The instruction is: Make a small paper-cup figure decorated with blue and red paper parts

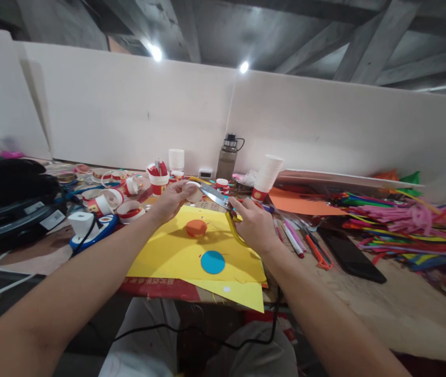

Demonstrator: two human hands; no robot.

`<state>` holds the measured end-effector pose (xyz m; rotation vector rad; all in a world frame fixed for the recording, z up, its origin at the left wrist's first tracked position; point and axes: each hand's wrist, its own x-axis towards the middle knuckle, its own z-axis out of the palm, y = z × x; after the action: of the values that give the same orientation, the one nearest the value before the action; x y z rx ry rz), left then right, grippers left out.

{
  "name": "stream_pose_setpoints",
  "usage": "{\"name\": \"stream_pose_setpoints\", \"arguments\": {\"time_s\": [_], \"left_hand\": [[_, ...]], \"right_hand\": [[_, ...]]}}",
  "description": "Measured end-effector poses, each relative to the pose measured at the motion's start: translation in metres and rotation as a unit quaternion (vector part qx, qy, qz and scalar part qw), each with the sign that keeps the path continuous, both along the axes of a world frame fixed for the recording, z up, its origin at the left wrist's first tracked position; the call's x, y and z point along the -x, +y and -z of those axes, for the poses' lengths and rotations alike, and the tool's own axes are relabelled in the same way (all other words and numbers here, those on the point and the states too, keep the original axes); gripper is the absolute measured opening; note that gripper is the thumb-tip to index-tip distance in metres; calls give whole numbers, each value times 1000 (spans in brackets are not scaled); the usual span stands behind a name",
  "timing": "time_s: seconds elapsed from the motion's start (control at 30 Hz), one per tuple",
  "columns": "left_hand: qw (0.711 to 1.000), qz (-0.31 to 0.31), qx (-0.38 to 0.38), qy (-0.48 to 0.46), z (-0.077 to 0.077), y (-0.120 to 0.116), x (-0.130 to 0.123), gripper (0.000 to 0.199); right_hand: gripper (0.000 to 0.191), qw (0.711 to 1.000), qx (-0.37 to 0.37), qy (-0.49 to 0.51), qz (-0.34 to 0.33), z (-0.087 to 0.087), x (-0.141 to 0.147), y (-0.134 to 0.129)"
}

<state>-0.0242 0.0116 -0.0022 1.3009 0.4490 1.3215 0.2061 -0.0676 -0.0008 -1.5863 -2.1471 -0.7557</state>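
My left hand (173,200) pinches a small pale round piece (194,195), perhaps the base of a paper cup. My right hand (254,222) is wrapped round the yellow handles of a pair of scissors (215,196). The scissors' metal blades point left, with their tips at the pale piece; whether they touch it I cannot tell. Beneath both hands lie sheets of yellow paper (163,256). On these rest an orange disc (196,228) and a flat blue paper circle (213,262).
Cut paper cup rings (130,210) and a blue power strip (105,228) crowd the left. Behind stand a water bottle (226,159) and stacked paper cups (268,175). To the right lie orange paper (305,203), markers (293,238), a phone (350,254) and pipe cleaners (411,222).
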Motion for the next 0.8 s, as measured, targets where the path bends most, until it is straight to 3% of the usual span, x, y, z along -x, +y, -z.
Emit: {"name": "stream_pose_setpoints", "arguments": {"time_s": [0.4,0.8], "left_hand": [[998,-47,17,24,5,-1,-6,31],[996,-55,50,51,4,-3,-8,34]], "right_hand": [[51,997,71,-7,29,-5,5,-2],[45,992,118,-7,34,-11,8,-3]]}}
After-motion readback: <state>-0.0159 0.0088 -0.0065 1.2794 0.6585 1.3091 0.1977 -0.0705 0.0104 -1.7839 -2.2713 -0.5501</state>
